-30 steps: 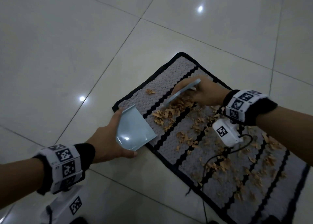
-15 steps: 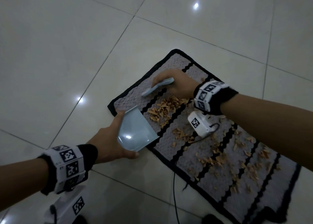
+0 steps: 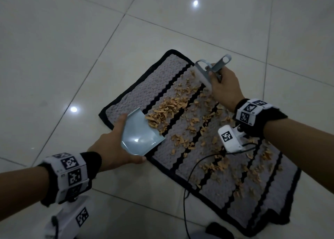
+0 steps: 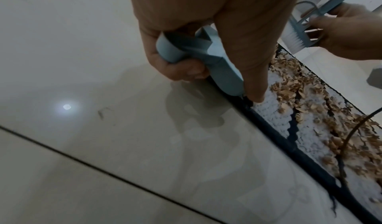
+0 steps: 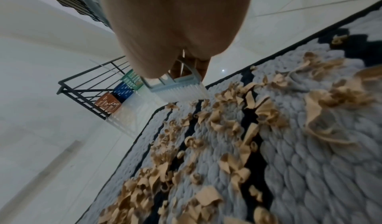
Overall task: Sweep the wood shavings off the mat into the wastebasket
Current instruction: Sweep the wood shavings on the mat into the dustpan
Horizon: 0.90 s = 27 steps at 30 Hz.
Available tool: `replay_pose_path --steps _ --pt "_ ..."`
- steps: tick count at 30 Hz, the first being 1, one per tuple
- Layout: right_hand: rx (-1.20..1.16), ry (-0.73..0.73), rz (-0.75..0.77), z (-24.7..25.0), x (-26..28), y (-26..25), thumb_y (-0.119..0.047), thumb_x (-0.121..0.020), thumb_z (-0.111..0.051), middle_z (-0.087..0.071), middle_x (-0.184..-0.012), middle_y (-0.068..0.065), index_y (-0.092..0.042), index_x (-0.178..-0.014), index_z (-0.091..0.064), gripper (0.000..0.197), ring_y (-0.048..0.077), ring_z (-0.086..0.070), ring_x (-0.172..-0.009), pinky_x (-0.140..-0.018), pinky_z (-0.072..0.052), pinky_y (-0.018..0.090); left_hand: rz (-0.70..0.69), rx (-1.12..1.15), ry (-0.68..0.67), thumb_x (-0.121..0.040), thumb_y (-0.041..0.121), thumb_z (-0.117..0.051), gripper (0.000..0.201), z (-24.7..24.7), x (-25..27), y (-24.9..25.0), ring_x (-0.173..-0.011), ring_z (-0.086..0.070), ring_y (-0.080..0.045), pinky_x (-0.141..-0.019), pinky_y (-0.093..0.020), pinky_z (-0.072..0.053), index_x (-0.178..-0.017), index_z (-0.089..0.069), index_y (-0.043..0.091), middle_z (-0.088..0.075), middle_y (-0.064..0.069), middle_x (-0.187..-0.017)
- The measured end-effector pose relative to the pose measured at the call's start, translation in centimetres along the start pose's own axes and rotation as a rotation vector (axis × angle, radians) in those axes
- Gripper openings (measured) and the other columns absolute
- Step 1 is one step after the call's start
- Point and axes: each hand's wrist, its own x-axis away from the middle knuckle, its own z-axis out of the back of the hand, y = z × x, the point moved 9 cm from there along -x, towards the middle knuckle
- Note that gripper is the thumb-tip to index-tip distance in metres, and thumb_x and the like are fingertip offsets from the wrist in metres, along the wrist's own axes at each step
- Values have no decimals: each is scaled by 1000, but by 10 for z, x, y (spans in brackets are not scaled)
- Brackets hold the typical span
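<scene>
A grey mat with black wavy stripes lies on the tiled floor, strewn with tan wood shavings. My left hand grips a light blue dustpan by its handle. The pan's lip rests on the mat's near-left edge, where a pile of shavings touches it. My right hand holds a grey-blue brush with white bristles at the mat's far edge, its handle pointing up and away. The mat and the shavings fill the right wrist view.
A black cable runs from my right wrist camera across the mat to the floor. Green, blue and orange plastic baskets stand by a black railing beyond the mat. Bare glossy tiles surround the mat on the left and far sides.
My right hand swept the brush toward the mat's far-left corner, then drew back right to the far edge. The loose shavings from that corner now lie with the pile. The dustpan stays put.
</scene>
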Motion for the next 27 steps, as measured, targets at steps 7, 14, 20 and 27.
replay_pose_path --steps 7,14,20,27 --pt "68 8 97 -39 1 -24 -16 -100 -42 -62 -88 9 -8 -121 -57 27 19 -51 -67 -59 -35 25 21 28 10 -47 59 -89 142 -2 -4 2 -116 -56 -33 -94 -38 -49 -149 7 43 -52 -9 -138" --pt "19 -23 170 -64 43 -53 -9 -99 -46 -50 -81 -2 -5 -116 -59 22 -1 -35 -58 -52 -28 7 17 55 21 -53 54 -89 139 -1 -2 4 -121 -53 -31 -96 -33 -46 -152 7 37 -48 -8 -141" --pt "-39 -99 206 -84 71 -77 -6 -97 -48 -57 -85 5 -2 -110 -61 19 12 -47 -72 -64 -34 23 8 57 36 -55 54 -89 139 -3 0 6 -121 -52 -32 -94 -31 -45 -153 8 34 -47 -9 -142" --pt "-47 -236 266 -109 104 -95 -6 -97 -48 -64 -111 16 -3 -123 -57 27 28 -57 -100 -85 -47 37 4 79 37 -55 53 -89 141 -5 -3 7 -128 -49 -28 -98 -27 -40 -153 10 31 -45 -4 -147"
